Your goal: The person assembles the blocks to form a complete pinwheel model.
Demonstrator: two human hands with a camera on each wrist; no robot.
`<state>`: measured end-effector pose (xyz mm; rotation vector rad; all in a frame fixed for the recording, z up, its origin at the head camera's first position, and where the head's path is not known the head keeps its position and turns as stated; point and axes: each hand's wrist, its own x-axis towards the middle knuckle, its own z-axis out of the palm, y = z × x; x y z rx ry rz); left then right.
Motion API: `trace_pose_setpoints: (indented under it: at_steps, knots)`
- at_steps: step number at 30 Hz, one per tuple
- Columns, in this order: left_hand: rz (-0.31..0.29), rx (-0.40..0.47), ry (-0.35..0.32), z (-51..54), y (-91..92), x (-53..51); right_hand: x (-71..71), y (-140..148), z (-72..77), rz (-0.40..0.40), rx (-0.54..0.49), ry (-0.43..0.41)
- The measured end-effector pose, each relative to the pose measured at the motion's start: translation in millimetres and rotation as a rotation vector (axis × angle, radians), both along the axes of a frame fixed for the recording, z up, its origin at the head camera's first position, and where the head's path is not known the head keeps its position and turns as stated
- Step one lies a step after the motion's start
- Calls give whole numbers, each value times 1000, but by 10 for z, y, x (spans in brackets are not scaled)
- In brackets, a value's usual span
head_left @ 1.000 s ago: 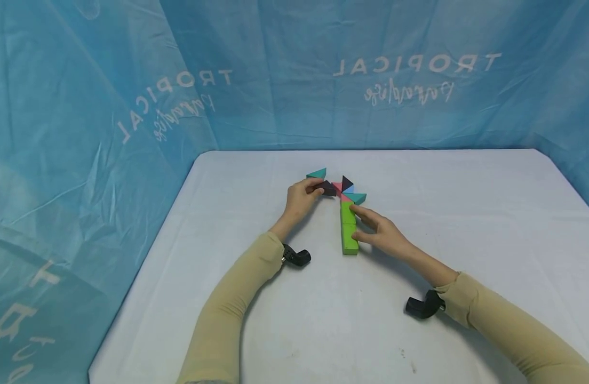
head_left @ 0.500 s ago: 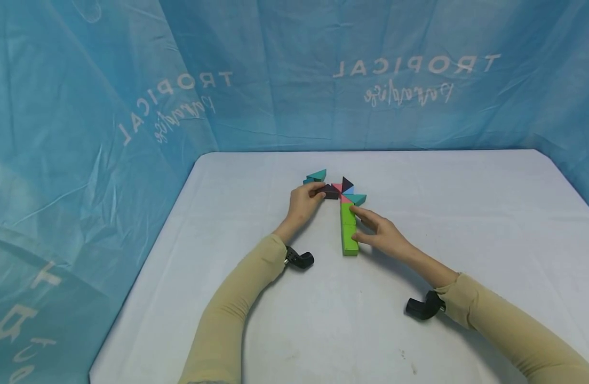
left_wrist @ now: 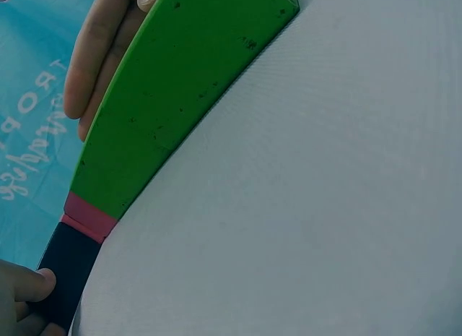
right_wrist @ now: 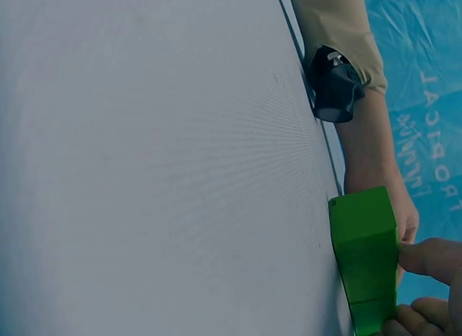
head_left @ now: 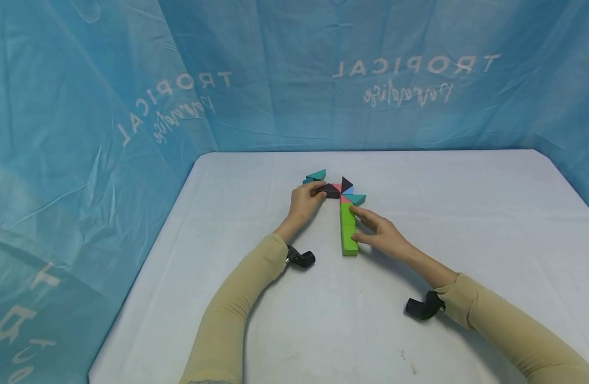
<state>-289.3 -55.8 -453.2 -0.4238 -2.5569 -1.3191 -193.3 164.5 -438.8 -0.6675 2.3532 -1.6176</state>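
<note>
At the left of a pinwheel of small triangular blocks, my left hand [head_left: 302, 205] pinches a black triangular block [head_left: 331, 193] between thumb and fingers. The block lies on the table, its tip close to a pink triangular block [head_left: 336, 186]. Below the pinwheel, two green blocks [head_left: 348, 226] stand end to end in a column. My right hand [head_left: 383, 234] rests against their right side, index finger on the upper one and thumb on the lower. In the right wrist view, the thumb [right_wrist: 433, 256] touches the green side. The pinwheel also has a black triangle [head_left: 346, 184], a blue one [head_left: 349, 190] and a teal one [head_left: 357, 198].
Behind my left hand lie a teal triangular block [head_left: 317, 175] and a darker teal piece [head_left: 307, 181], partly hidden. A white cloth [head_left: 448, 213] covers the table. Blue printed sheeting [head_left: 294, 80] hangs behind and to the left.
My left hand has shifted slightly right and toward me with the black block, which is now nearer the pinwheel. The darker teal piece has come into view. My right hand stays put.
</note>
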Motion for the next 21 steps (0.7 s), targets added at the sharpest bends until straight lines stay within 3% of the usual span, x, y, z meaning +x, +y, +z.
trace_pose_setpoints:
  at_steps: [9,15,18,21]
  knots:
    - [-31,-4,9,24,-14,-8,3,-4,0,1,-18,-21]
    - [-46,50,81,218,-100,-26,3,-7,-5,3,-15,-21]
    - [-24,101,106,307,-162,-91,0,0,-12,3,-15,-16]
    - [8,132,96,331,-215,-176,5,8,-9,6,-17,-15]
